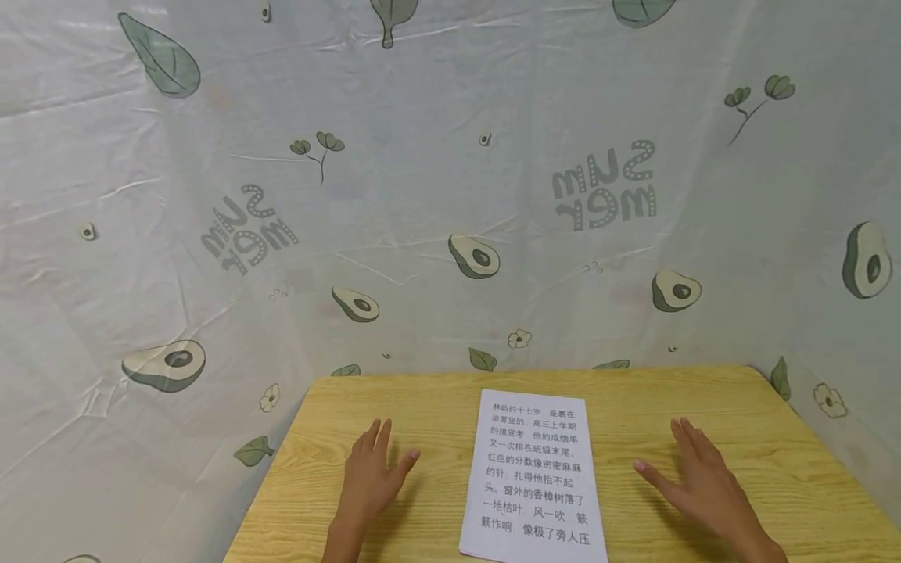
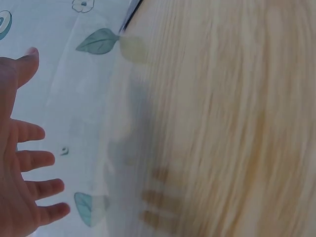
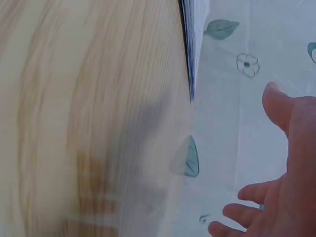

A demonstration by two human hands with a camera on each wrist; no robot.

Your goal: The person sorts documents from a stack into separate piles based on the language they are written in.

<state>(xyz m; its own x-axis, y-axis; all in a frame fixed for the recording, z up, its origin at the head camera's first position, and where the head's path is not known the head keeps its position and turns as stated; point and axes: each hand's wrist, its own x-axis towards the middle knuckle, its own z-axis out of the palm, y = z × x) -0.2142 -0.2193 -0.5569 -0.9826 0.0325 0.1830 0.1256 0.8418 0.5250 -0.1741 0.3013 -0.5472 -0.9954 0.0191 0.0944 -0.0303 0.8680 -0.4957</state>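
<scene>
A stack of white paper point(image 1: 533, 477) printed with large Chinese text lies on the wooden table between my two hands. To its left, my left hand point(image 1: 371, 477) hovers over the wood with fingers straight and thumb spread toward the paper. On the other side, my right hand point(image 1: 707, 489) is held with its fingers extended and its thumb pointing at the paper. Both hands are empty and apart from the stack. In the right wrist view the edge of the paper stack point(image 3: 196, 44) shows several layered sheets, beyond the spread fingers of the right hand point(image 3: 291, 163).
The yellow wood-grain table point(image 1: 422, 403) reaches back to a pale plastic curtain point(image 1: 422, 172) printed with avocados, leaves and mirrored "summer" lettering. The curtain also hangs along the left and right sides. Hand shadows fall on the tabletop.
</scene>
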